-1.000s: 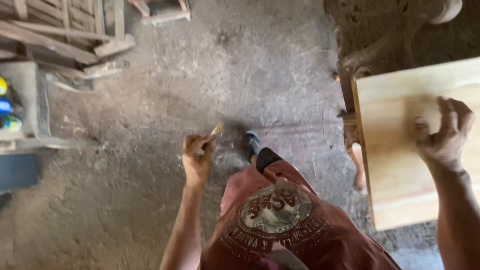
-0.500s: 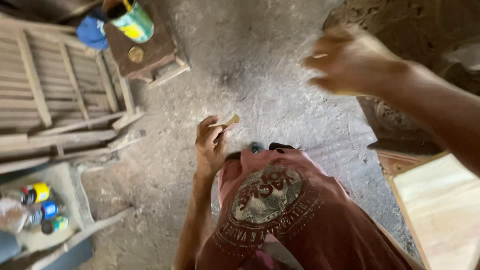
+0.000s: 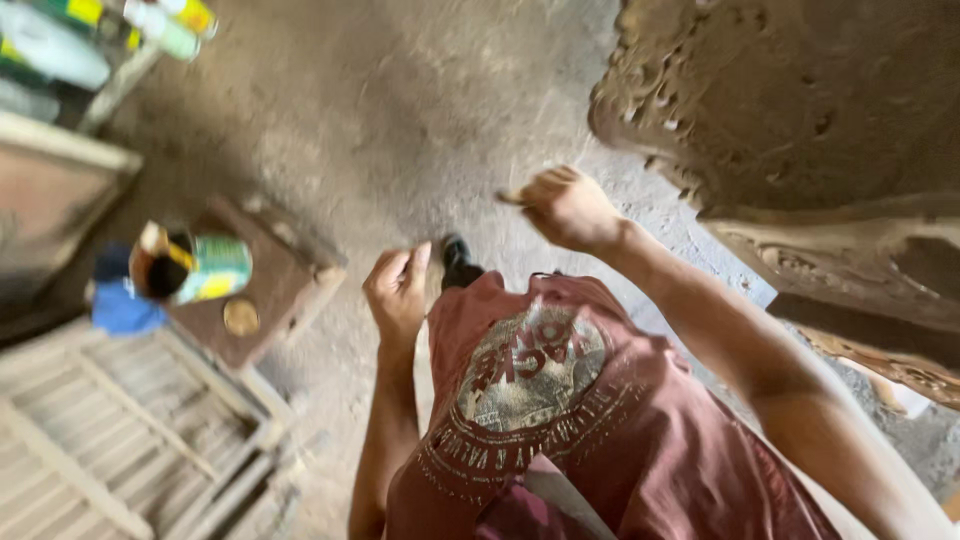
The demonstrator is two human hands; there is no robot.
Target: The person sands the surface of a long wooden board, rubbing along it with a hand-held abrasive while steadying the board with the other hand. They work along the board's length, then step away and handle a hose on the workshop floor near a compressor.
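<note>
Left hand (image 3: 398, 290) curled shut, contents unclear, right hand (image 3: 565, 207) loosely spread mid-frame; swinging it could strike the carved wood (image 3: 800, 120) at upper right

Woodworking workshop — carved furniture (image 3: 800, 130), slats (image 3: 110, 440)

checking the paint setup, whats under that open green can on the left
The green can stands on a small brown wooden stand, beside a loose round lid. A stick leans inside it. The can covers the spot directly beneath it, so that can't be seen.

left hand (image 3: 398, 292) contents hidden, right hand (image 3: 566, 208) blurred
</note>
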